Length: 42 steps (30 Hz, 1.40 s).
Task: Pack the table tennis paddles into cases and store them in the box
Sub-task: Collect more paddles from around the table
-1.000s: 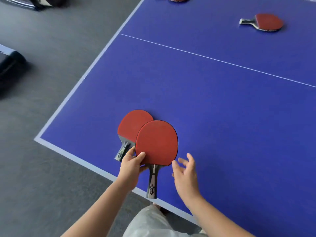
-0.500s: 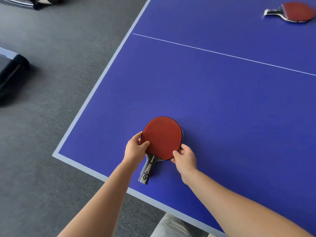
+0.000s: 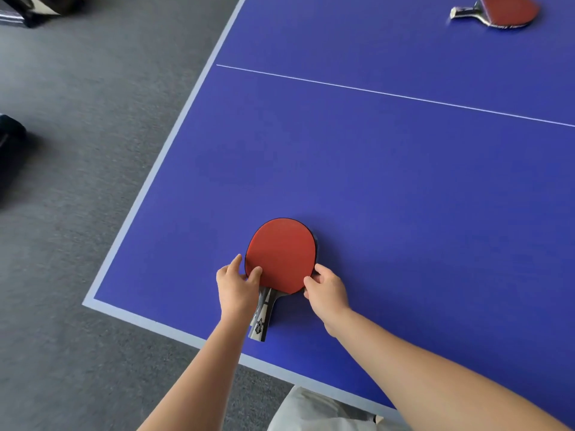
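paddles [image 3: 281, 255] sit stacked near the table [image 3: 404, 197] corner, left hand [image 3: 238, 289] and right hand [image 3: 328, 292] pinching the edges. third paddle [image 3: 501, 10] far off, no cases or box visible, so barely started imo.

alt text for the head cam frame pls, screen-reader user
Two bare hands, left hand and right hand, pinch opposite edges of stacked red paddles lying near the corner of a blue table. Another red paddle lies at the far right edge; grey carpet lies left.
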Available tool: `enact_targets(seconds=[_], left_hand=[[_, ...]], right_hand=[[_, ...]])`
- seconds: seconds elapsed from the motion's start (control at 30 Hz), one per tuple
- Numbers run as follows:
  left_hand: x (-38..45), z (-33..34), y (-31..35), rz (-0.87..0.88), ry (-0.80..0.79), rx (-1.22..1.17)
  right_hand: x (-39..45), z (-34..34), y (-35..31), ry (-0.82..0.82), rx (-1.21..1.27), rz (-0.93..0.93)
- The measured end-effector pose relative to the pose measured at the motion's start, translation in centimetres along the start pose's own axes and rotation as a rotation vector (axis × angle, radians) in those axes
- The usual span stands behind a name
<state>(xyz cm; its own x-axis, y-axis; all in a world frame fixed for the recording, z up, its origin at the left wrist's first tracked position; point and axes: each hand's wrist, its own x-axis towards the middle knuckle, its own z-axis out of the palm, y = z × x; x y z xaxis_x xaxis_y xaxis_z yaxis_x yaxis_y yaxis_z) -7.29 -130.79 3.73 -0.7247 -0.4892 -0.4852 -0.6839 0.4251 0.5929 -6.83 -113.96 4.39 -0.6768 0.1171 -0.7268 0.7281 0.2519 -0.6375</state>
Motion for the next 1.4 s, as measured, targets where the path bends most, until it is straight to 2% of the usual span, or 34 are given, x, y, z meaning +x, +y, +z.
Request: enact_targets(seconds=[0.07, 0.17, 0.3, 0.53, 0.8, 0.97, 1.07, 1.4], left_hand=[[-1.2, 0.0, -0.4, -0.035, -0.024, 0.019], [-3.1, 0.6, -1.4, -0.071, -0.136, 0.223], [-3.8, 1.5, -2.2, 0.012, -0.139, 0.414], [-3.6, 2.0, -1.4, -0.001, -0.159, 0.467], [-4.2, 2.2, -0.8, 0.014, -0.211, 0.493], [-7.4, 3.7, -0.9, 0.072, -0.252, 0.461], [-10.2, 5.4, -1.0, 0.132, -0.316, 0.467], [-21.9, 11.6, -3.3, 0.41, -0.555, 0.685]], right_hand=[[-0.2, -0.1, 0.0, 0.008, -0.02, -0.02], [-0.6, -0.5, 0.1, 0.006, -0.04, -0.045], [-1.0, -0.6, 0.8, -0.011, -0.184, -0.051], [-1.8, -1.4, 3.1, -0.033, -0.357, -0.094], [-4.1, -4.5, 6.8, 0.027, -0.635, -0.256], [-6.3, -7.4, 10.6, 0.074, -0.735, -0.212], [-8.1, -9.1, 13.4, 0.098, -0.755, -0.177], [-18.3, -12.6, 25.9, 0.24, -0.585, -0.051]])
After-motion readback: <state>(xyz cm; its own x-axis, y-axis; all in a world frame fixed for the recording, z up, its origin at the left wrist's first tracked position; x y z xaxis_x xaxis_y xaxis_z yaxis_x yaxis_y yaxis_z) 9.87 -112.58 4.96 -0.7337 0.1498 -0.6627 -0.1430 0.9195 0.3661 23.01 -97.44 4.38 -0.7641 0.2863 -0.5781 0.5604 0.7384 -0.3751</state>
